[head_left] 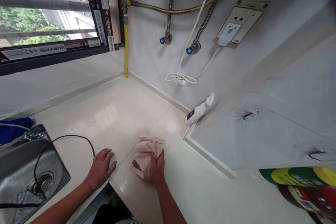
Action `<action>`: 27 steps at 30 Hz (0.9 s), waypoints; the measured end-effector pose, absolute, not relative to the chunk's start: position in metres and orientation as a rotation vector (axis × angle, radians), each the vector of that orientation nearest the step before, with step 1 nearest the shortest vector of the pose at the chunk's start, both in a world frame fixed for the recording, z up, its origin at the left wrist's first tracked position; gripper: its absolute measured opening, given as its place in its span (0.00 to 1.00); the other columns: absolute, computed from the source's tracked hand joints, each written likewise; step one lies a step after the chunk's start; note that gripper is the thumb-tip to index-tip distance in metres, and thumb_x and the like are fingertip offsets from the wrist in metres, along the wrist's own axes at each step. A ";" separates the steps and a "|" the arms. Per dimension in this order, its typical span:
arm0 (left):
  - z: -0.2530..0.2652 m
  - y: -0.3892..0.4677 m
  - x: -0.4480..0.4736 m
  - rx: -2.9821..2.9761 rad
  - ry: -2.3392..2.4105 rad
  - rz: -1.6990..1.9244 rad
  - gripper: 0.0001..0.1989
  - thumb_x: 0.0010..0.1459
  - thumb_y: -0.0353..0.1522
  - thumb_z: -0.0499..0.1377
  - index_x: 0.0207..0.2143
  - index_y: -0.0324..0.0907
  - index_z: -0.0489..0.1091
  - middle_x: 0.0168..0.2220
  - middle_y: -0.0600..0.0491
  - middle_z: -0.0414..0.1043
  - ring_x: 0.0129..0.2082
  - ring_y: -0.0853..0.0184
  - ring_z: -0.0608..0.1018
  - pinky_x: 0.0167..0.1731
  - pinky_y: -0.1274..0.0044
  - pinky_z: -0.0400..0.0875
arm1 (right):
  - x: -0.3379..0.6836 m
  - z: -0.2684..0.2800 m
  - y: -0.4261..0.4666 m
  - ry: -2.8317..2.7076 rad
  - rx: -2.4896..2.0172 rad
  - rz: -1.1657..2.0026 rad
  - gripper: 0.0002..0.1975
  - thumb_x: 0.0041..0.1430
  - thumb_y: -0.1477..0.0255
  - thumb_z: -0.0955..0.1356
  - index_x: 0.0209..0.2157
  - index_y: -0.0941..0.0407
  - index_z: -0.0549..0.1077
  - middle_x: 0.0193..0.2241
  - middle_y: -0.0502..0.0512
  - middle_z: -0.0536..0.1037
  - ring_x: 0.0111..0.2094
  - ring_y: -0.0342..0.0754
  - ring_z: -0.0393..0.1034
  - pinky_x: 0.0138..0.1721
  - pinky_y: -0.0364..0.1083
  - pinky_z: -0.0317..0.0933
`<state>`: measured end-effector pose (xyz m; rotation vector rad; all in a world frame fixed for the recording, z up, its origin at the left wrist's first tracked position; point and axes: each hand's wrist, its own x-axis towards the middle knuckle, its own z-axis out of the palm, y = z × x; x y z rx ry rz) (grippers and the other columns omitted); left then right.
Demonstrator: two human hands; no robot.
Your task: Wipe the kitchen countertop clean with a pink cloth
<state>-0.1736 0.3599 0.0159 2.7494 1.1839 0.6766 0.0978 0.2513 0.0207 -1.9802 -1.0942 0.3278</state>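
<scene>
My right hand (157, 171) grips a crumpled pale pink cloth (143, 150) and presses it on the white countertop (105, 106). The cloth has a dark patch on its lower left side, and part of it is hidden under my fingers. To the left, my left hand (100, 168) rests on the counter near its front edge, fingers outstretched and holding nothing. A thin black cable (70, 135) curves from the sink to beside that hand. Beyond the cloth, a white spray bottle (196, 112) leans by the wall corner.
A steel sink (59, 161) lies at the left, with a blue cloth (15, 129) behind it. A yellow pipe (126, 50) meets the counter in the back corner. A white plug (229, 34) with a looped cord hangs on the wall. Packaged bottles (307, 190) stand at right.
</scene>
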 end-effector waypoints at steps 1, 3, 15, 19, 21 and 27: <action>0.016 0.360 -0.174 2.751 1.182 0.677 0.14 0.64 0.41 0.55 0.47 0.42 0.69 0.52 0.43 0.70 0.56 0.51 0.70 0.53 0.59 0.67 | 0.106 0.026 0.250 -1.025 -1.943 0.346 0.31 0.71 0.60 0.51 0.67 0.63 0.51 0.58 0.70 0.70 0.56 0.54 0.68 0.53 0.51 0.66; 0.017 0.360 -0.174 2.759 1.181 0.675 0.15 0.64 0.41 0.54 0.47 0.42 0.69 0.52 0.43 0.70 0.56 0.51 0.70 0.52 0.59 0.67 | 0.133 0.038 0.238 -0.879 -1.894 0.366 0.31 0.72 0.58 0.50 0.68 0.61 0.48 0.58 0.66 0.70 0.54 0.51 0.70 0.49 0.48 0.68; 0.014 0.361 -0.175 2.818 1.150 0.682 0.14 0.64 0.39 0.55 0.48 0.41 0.68 0.53 0.41 0.69 0.55 0.50 0.70 0.51 0.59 0.68 | 0.250 0.048 0.120 -0.700 -2.320 -0.008 0.50 0.57 0.37 0.54 0.60 0.67 0.66 0.58 0.77 0.65 0.62 0.70 0.54 0.63 0.67 0.46; 0.017 0.360 -0.173 2.833 1.156 0.671 0.14 0.64 0.39 0.55 0.48 0.41 0.69 0.52 0.41 0.70 0.55 0.50 0.71 0.50 0.59 0.69 | 0.210 0.029 0.195 -0.912 -2.487 0.041 0.45 0.61 0.39 0.55 0.63 0.61 0.64 0.66 0.77 0.52 0.67 0.75 0.40 0.61 0.74 0.40; 0.018 0.360 -0.173 2.833 1.167 0.659 0.14 0.64 0.40 0.55 0.48 0.41 0.69 0.52 0.41 0.70 0.55 0.51 0.71 0.50 0.60 0.69 | 0.184 0.028 0.233 -1.063 -2.572 0.046 0.41 0.62 0.44 0.60 0.66 0.58 0.61 0.68 0.76 0.44 0.68 0.76 0.34 0.61 0.74 0.37; 0.016 0.361 -0.174 2.836 1.172 0.663 0.15 0.64 0.40 0.55 0.47 0.41 0.69 0.52 0.41 0.71 0.55 0.50 0.71 0.50 0.60 0.69 | 0.111 0.040 0.277 -1.483 -2.449 0.114 0.41 0.59 0.49 0.69 0.67 0.54 0.59 0.69 0.73 0.45 0.69 0.75 0.31 0.64 0.69 0.33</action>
